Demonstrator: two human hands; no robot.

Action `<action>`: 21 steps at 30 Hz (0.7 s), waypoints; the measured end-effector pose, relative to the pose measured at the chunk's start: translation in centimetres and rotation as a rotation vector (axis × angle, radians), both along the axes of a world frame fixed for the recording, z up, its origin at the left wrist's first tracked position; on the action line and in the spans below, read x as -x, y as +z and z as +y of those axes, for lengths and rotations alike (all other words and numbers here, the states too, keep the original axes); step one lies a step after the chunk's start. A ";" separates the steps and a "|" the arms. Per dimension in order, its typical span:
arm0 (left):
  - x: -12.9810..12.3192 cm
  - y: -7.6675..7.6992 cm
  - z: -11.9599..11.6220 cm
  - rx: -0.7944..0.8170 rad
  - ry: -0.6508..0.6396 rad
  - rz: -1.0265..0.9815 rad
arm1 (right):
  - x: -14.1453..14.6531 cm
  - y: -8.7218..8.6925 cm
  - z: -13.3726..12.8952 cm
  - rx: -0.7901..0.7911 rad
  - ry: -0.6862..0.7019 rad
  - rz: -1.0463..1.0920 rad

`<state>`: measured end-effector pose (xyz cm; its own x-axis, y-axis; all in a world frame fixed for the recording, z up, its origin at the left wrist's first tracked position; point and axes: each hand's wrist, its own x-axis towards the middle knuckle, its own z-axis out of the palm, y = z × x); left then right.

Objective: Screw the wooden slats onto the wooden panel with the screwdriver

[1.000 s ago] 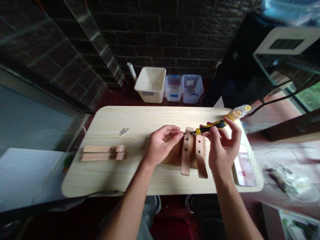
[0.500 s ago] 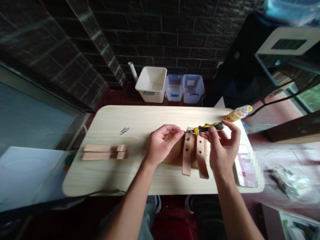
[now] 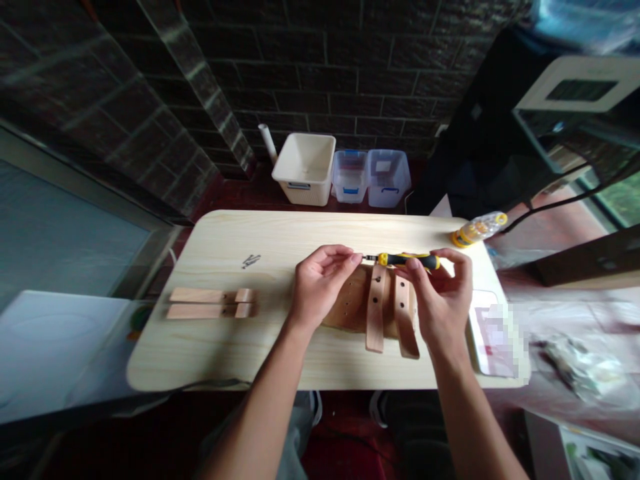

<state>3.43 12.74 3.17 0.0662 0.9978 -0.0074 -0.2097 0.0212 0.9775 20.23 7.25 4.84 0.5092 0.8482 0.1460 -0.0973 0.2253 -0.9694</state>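
My right hand (image 3: 443, 287) grips a yellow and black screwdriver (image 3: 407, 261), held level with its tip toward the left. At that tip, the fingers of my left hand (image 3: 323, 280) are pinched together; whatever small thing they hold is hidden. Below the hands lies a brown wooden piece (image 3: 349, 308) with small holes. Two curved wooden strips (image 3: 375, 320) rest across it, each with dark spots at its holes; a screw (image 3: 378, 279) appears to stand out of the left strip. Several dark loose screws (image 3: 251, 261) lie to the left on the table (image 3: 280, 230).
Two more wooden strips (image 3: 197, 311) with end blocks lie at the table's left. A clear bottle-shaped case with yellow ends (image 3: 479, 230) stands at the back right, above a white flat object (image 3: 487, 333). Behind the table are a cream bin (image 3: 306, 190) and two clear boxes (image 3: 387, 180).
My right hand has moved slightly left and down with the screwdriver, turning it level and bringing its tip to my left fingertips. My left hand has hardly moved.
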 end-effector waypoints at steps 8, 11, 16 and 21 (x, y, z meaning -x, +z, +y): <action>0.1 0.1 -0.1 -0.014 -0.035 -0.013 | -0.3 -0.3 -0.1 0.037 0.018 -0.052; 0.2 0.0 -0.1 -0.023 -0.061 -0.005 | -0.5 -0.4 0.0 0.031 0.001 -0.033; 0.1 0.0 -0.2 -0.028 -0.076 0.035 | -0.7 -0.5 0.0 0.039 0.007 -0.031; -0.1 0.0 -0.6 -0.020 -0.091 0.069 | -1.1 -0.6 -0.1 0.046 0.032 -0.027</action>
<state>3.50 12.13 3.13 0.1566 0.9876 0.0046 -0.1402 0.0176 0.9900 21.32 7.18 4.26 0.4783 0.8700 0.1199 -0.0775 0.1778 -0.9810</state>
